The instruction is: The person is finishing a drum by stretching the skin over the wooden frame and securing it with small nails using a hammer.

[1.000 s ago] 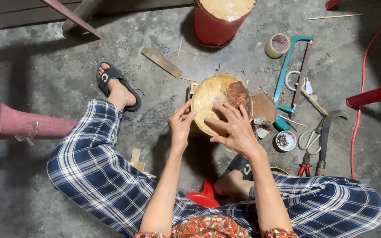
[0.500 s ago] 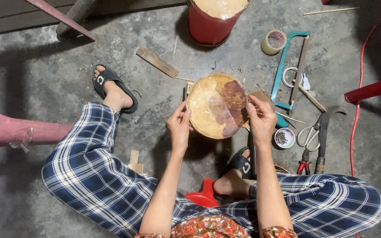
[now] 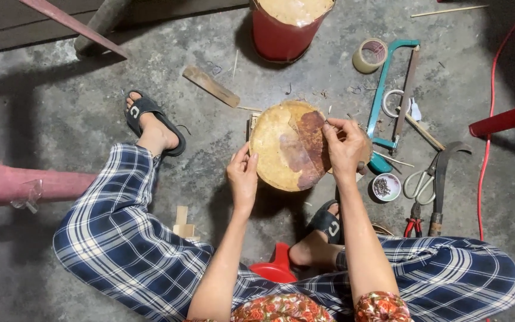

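Basically the round drum (image 3: pixel 290 146) sits between the knees over the concrete floor (image 3: pixel 61 107), left hand (image 3: pixel 242 177) bracing its near-left rim with fingers curled narrow against the edge, right hand (image 3: pixel 344 146) pinching the dark skin patch at the right rim; best judged, keep the left brace firm and pull the skin evenly outward, not up, so it doesn't tear. Versus the earlier frames, the right hand has shifted from the middle of the skin out to the right edge, while saw (image 3: pixel 388 89) and scissors (image 3: pixel 418 179) stay put.
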